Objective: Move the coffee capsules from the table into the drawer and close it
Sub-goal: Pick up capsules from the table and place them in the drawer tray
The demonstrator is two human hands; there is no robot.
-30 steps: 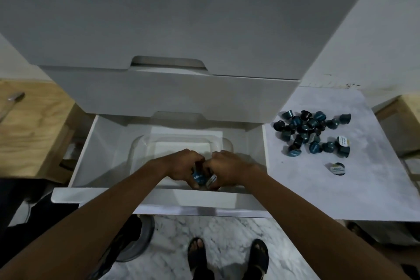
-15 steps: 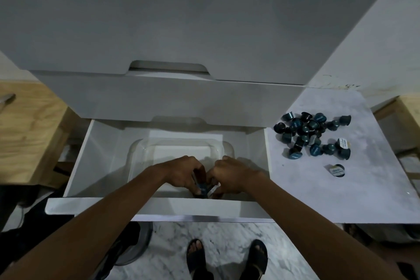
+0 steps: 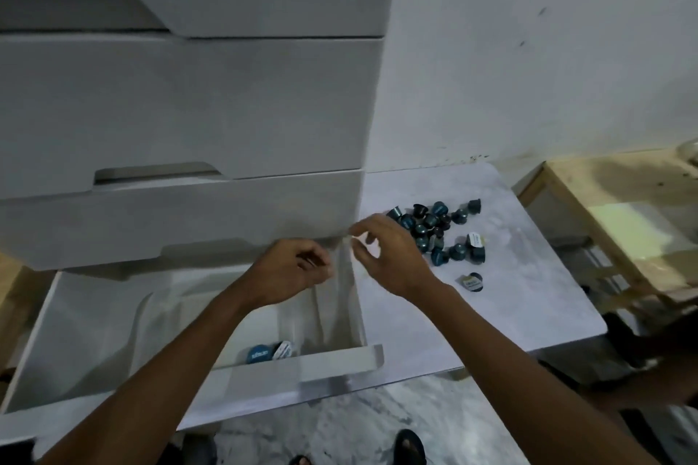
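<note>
Observed condition:

- White drawer cabinet [image 3: 189,106]: the upper fronts are closed. The white bottom drawer [image 3: 321,366] stands pulled out.
- A clear plastic tray [image 3: 151,313] lies inside the drawer.
- Two capsules lie touching each other against the drawer's front wall, toward its right corner. Whether they rest inside the tray cannot be told.
  - The blue-lidded capsule [image 3: 258,354] carries pale lettering, too blurred to read.
  - The white-lidded capsule [image 3: 284,348] shows no legible print.
- Left hand [image 3: 291,272]: over the drawer's far right corner, fingers loosely curled toward the palm, nothing visible in its hold.
- Right hand [image 3: 391,257]: just beside it, above the left edge of the white marble-patterned tabletop [image 3: 528,306]. The fingers are spread and slightly bent, thumb and forefinger apart, and it grasps nothing.
- Dark blue coffee capsules [image 3: 434,226]: a loose heap near the tabletop's far left corner, just beyond the right hand's fingertips. Some lie tipped on their sides. Two at the heap's right side show pale label lids with dark print, unreadable.
- Single capsule [image 3: 470,281]: apart from the heap, toward the near edge, pale label lid tilted up, text illegible.
- Pale wooden table [image 3: 623,208]: stands to the right of the tabletop.
- Grey marble floor [image 3: 359,423]: below, with black sandals [image 3: 409,445] on it.
</note>
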